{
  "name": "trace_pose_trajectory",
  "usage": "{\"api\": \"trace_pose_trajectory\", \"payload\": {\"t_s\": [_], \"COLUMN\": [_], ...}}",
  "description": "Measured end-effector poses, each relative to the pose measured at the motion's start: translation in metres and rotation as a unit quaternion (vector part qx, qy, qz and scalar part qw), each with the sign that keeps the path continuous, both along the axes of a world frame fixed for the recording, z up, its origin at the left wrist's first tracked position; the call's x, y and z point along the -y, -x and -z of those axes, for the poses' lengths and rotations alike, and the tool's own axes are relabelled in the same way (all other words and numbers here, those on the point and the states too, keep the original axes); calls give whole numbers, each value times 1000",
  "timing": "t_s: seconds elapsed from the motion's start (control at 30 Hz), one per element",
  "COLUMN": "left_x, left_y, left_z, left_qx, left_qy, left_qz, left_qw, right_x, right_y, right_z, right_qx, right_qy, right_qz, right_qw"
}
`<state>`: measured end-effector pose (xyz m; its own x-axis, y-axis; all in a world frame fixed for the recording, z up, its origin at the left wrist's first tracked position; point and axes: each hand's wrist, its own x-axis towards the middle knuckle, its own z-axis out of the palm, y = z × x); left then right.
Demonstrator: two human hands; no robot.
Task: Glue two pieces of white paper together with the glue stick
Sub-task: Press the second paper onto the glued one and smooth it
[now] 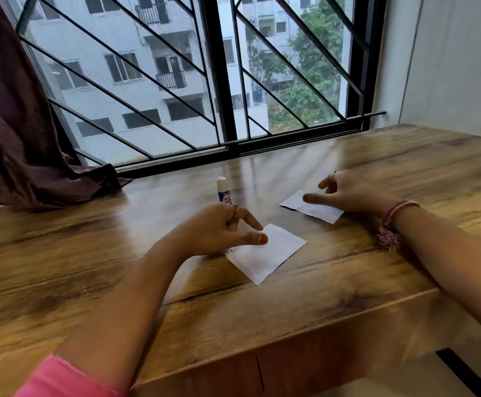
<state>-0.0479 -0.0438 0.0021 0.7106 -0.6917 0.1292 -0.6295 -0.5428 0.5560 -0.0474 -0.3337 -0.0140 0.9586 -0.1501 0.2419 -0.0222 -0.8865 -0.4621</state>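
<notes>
Resting on surface (348,282): two white sheets, well apart
Left hand (219,227): over near paper (265,253), grip loose, empty
Right hand (348,190): on far paper (311,207), fingers relaxed
Glue stick (223,193): upright, capped, behind left hand

Both forearms outstretched, left hand (222,227) and right hand (351,193) loosely curled, palms down.

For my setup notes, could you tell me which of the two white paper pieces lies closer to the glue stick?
The near paper under the left hand; the glue stick stands just behind that hand, while the far paper lies apart under the right hand.
</notes>
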Motion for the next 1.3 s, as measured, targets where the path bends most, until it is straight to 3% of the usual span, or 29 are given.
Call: {"api": "trace_pose_trajectory", "payload": {"t_s": [0.43,0.73,0.97,1.03,1.17,1.3], "left_x": [7,10,4,5,7,10], "left_y": [1,7,9,8,8,8], "left_z": [6,3,-5,-5,-1,3], "left_qx": [-8,-8,39,58,50,36], "left_qy": [-44,-102,-30,-34,-51,-56], "left_qz": [-1,76,54,48,40,35], "left_qw": [999,992,997,997,997,997], "right_x": [2,10,10,10,6,8], "right_y": [5,7,14,16,18,16], "right_z": [-5,-9,-11,-9,-8,-9], "right_qx": [-60,-98,-93,-66,-72,-80], "right_qy": [-10,13,-8,-31,43,30], "right_qz": [-28,-87,-100,-76,-50,-54], "right_qw": [998,991,991,994,995,995]}}
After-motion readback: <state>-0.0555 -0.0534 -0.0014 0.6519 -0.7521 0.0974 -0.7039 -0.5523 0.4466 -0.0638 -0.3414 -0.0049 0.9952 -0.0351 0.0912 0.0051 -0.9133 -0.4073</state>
